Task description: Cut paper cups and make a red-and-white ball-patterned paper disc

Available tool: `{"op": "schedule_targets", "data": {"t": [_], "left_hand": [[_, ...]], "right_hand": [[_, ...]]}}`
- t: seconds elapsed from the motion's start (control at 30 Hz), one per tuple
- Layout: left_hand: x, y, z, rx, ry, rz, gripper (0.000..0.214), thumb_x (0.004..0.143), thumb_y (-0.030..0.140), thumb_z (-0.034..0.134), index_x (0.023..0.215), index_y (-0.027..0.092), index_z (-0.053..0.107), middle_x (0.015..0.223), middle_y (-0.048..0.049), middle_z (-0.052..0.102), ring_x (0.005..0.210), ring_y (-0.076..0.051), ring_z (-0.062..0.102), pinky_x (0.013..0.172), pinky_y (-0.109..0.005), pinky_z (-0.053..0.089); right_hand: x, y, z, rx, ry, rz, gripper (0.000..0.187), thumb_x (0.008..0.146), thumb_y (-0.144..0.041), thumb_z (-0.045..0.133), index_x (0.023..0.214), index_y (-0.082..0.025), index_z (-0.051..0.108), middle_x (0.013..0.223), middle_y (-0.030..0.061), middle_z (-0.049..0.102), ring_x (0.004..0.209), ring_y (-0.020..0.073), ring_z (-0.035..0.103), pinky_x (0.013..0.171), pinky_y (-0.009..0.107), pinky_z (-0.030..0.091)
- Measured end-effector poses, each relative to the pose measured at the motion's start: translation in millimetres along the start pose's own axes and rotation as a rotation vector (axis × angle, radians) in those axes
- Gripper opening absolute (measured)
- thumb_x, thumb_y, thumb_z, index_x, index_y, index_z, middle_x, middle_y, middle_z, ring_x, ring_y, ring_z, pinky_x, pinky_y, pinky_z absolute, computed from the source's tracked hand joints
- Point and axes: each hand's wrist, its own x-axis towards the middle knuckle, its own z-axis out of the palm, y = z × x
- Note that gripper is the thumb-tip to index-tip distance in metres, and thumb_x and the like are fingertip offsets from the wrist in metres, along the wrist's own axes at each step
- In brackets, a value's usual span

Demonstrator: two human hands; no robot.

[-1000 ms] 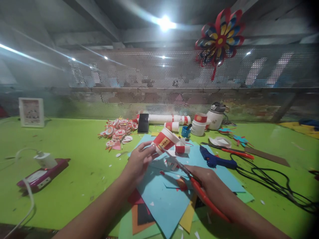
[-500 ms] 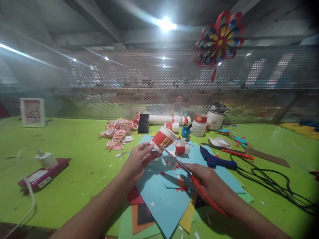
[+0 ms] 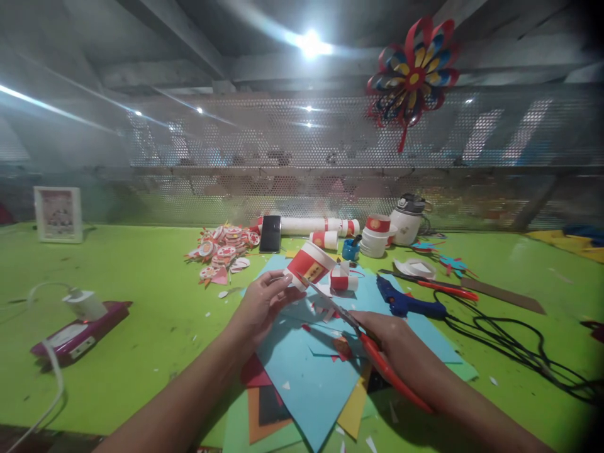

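My left hand [image 3: 264,302] is closed on a red and white paper cup [image 3: 309,263], tilted with its wide rim up to the right. In my right hand [image 3: 389,336] is a pair of scissors [image 3: 372,352] with red handles. The blade tips reach the cup's lower edge; whether they cut into it I cannot tell. Beneath both hands lie light blue paper sheets [image 3: 306,377] with red and white scraps on them. A cut cup piece [image 3: 343,280] rests just behind the blades.
On the right are a blue glue gun [image 3: 410,305] with a black cord and red-handled scissors [image 3: 448,289]. Behind stand stacked cups [image 3: 375,242], a blue pot [image 3: 350,249], a phone [image 3: 270,234] and a pile of paper discs [image 3: 226,248]. A purple power strip [image 3: 82,336] lies left.
The view has shifted very slightly, so the scene sits a little further left. Both hands keep their hold, and the cup and scissors look almost unchanged.
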Motion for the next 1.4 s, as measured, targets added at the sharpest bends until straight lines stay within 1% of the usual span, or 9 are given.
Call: {"op": "schedule_targets", "data": {"t": [0.17, 0.3, 0.5, 0.63, 0.77, 0.9, 0.97, 1.17, 1.4], "left_hand": [[-0.2, -2.1, 1.2, 0.007, 0.000, 0.047, 0.025, 0.064, 0.019, 0.077, 0.081, 0.011, 0.060, 0.082, -0.0057, 0.067, 0.073, -0.016, 0.065, 0.079, -0.037, 0.054], [-0.1, -3.6, 1.8, 0.024, -0.012, 0.057, 0.027, 0.064, 0.021, 0.077, 0.083, 0.011, 0.061, 0.085, -0.0052, 0.066, 0.076, -0.017, 0.065, 0.079, -0.037, 0.054], [-1.2, -5.9, -1.0, 0.058, -0.031, 0.060, 0.027, 0.067, 0.022, 0.076, 0.087, 0.011, 0.061, 0.089, -0.0062, 0.065, 0.080, -0.018, 0.065, 0.080, -0.036, 0.054], [-1.4, -7.1, -0.4, 0.043, -0.003, 0.052, 0.028, 0.064, 0.021, 0.078, 0.085, 0.011, 0.060, 0.087, -0.0070, 0.066, 0.079, -0.019, 0.066, 0.079, -0.037, 0.054], [-2.2, -6.3, 1.2, 0.004, 0.004, 0.040, 0.028, 0.064, 0.017, 0.077, 0.087, 0.012, 0.061, 0.088, -0.0077, 0.068, 0.077, -0.018, 0.066, 0.079, -0.036, 0.054], [-1.3, -4.0, -0.4, -0.039, -0.056, -0.009, 0.023, 0.069, 0.019, 0.073, 0.089, 0.010, 0.065, 0.098, -0.0110, 0.069, 0.084, -0.019, 0.066, 0.084, -0.035, 0.054], [-0.2, -2.8, -1.5, -0.032, -0.082, -0.015, 0.021, 0.070, 0.021, 0.072, 0.088, 0.010, 0.067, 0.098, -0.0109, 0.069, 0.085, -0.019, 0.066, 0.084, -0.033, 0.053], [0.6, -1.2, 0.3, 0.010, 0.009, 0.005, 0.030, 0.065, 0.018, 0.077, 0.093, 0.013, 0.065, 0.094, -0.0085, 0.071, 0.079, -0.018, 0.068, 0.079, -0.030, 0.053], [-0.5, -3.4, 0.0, 0.061, -0.027, 0.018, 0.034, 0.065, 0.024, 0.078, 0.095, 0.013, 0.065, 0.097, -0.0098, 0.070, 0.078, -0.018, 0.068, 0.079, -0.029, 0.052]], "right_hand": [[0.6, 1.7, 2.2, -0.026, 0.029, -0.018, 0.028, 0.087, -0.035, 0.050, 0.108, -0.022, 0.065, 0.097, 0.0071, 0.070, 0.086, 0.0221, 0.063, 0.075, 0.030, 0.048], [0.5, 1.3, 1.7, -0.037, 0.021, -0.007, 0.030, 0.086, -0.034, 0.052, 0.111, -0.022, 0.064, 0.098, 0.0074, 0.070, 0.088, 0.0227, 0.063, 0.076, 0.030, 0.047], [1.8, -4.6, -0.8, 0.023, -0.028, 0.008, 0.023, 0.087, -0.036, 0.051, 0.099, -0.022, 0.066, 0.090, 0.0033, 0.070, 0.080, 0.0203, 0.063, 0.072, 0.028, 0.046], [0.3, -3.7, 1.4, 0.040, 0.001, 0.022, 0.021, 0.087, -0.033, 0.050, 0.097, -0.023, 0.066, 0.087, 0.0027, 0.071, 0.077, 0.0206, 0.063, 0.070, 0.028, 0.047], [-0.8, -2.2, 3.4, 0.020, 0.010, 0.033, 0.024, 0.087, -0.037, 0.049, 0.092, -0.022, 0.067, 0.084, 0.0037, 0.071, 0.075, 0.0211, 0.064, 0.068, 0.029, 0.047], [-0.6, -3.2, 3.3, -0.007, 0.033, 0.025, 0.026, 0.086, -0.038, 0.051, 0.096, -0.022, 0.067, 0.086, 0.0048, 0.071, 0.076, 0.0216, 0.064, 0.068, 0.029, 0.048], [-0.4, -2.9, 3.0, -0.030, 0.040, 0.020, 0.027, 0.086, -0.039, 0.051, 0.099, -0.022, 0.067, 0.088, 0.0056, 0.071, 0.079, 0.0221, 0.064, 0.069, 0.029, 0.048], [0.2, 2.7, 4.0, -0.070, 0.050, 0.001, 0.031, 0.085, -0.033, 0.051, 0.110, -0.021, 0.064, 0.095, 0.0088, 0.070, 0.086, 0.0237, 0.063, 0.075, 0.032, 0.048], [0.3, 2.3, 3.9, -0.052, 0.042, 0.013, 0.027, 0.085, -0.032, 0.051, 0.106, -0.022, 0.066, 0.090, 0.0072, 0.070, 0.081, 0.0226, 0.063, 0.072, 0.030, 0.047]]}}
